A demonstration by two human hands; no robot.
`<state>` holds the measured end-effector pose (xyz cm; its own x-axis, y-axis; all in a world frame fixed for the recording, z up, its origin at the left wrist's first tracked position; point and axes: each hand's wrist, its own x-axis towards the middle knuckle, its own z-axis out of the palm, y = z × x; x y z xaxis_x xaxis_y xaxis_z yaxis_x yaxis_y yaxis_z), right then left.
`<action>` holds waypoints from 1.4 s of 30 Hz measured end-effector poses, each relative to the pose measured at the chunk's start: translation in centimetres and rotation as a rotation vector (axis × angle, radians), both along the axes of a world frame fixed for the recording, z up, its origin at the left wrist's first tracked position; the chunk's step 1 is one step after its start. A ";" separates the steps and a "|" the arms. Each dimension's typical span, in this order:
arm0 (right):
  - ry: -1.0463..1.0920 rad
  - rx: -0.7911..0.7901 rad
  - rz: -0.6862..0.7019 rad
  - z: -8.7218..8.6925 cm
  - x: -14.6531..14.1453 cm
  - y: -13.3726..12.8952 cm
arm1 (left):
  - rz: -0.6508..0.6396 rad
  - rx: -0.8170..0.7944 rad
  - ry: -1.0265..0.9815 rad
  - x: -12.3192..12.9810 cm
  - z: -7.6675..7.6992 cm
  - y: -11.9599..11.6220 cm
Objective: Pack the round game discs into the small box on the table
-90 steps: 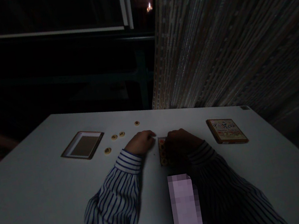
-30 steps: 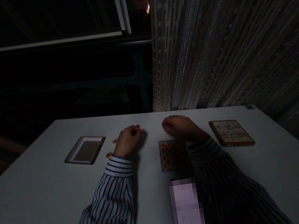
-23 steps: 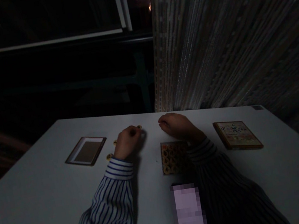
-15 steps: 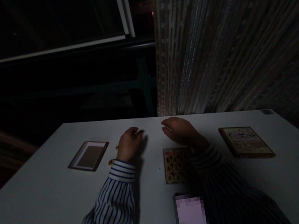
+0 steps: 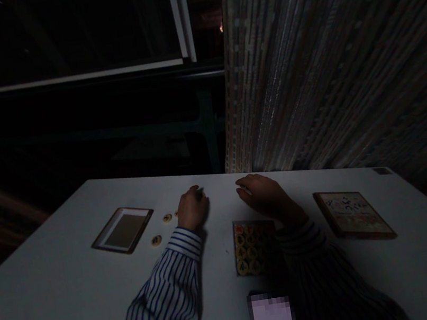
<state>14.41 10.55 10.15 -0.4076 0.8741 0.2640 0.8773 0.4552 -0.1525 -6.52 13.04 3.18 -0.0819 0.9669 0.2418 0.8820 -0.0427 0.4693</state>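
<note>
My left hand [image 5: 192, 208] is over the upper middle of the white table [image 5: 76, 287], fingers loosely curled and thumb apart; I see nothing held. Just left of it lie Chinese chess pieces: one round piece [image 5: 167, 217], another round piece [image 5: 156, 241] nearer me, and a third partly hidden by the hand. My right hand [image 5: 262, 195] hovers palm down beyond a shallow box [image 5: 235, 255] of round pieces with red and black characters. Its thumb and fingers are apart, with nothing visible between them. My right forearm hides the box's right part.
Left on the table lies an open framed tray or lid [image 5: 125, 231]. A flat box lid with black writing [image 5: 352, 211] lies to the right. A phone with a blurred screen [image 5: 273, 319] is at the near edge. Behind the table hangs a string curtain [image 5: 265, 77].
My left hand has shifted slightly right, uncovering more of the loose pieces. My right hand has moved a little right. The whole view has tilted slightly up.
</note>
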 end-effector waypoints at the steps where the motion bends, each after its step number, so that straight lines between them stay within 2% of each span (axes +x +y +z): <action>1: -0.002 -0.002 -0.001 0.0 0.0 0.0 | 0.008 -0.005 0.010 0.1 -0.1 0.0; 8: -0.017 -0.018 -0.016 0.0 0.0 -0.1 | 0.025 -0.021 0.122 0.1 -0.8 0.0; 21: -0.030 -0.034 0.013 -0.1 0.1 -0.1 | 0.045 0.011 0.188 0.0 -1.5 0.2; 35: -0.022 -0.024 0.017 0.3 0.2 -0.4 | 0.055 0.015 0.144 0.2 -0.9 -0.1; 42: -0.015 -0.026 -0.014 0.6 0.2 -0.5 | 0.012 0.084 0.056 0.6 0.4 -0.4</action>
<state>14.65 10.02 10.76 -0.3990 0.8864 0.2348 0.8858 0.4387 -0.1510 -5.94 12.65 3.62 -0.0771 0.9421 0.3262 0.9075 -0.0691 0.4142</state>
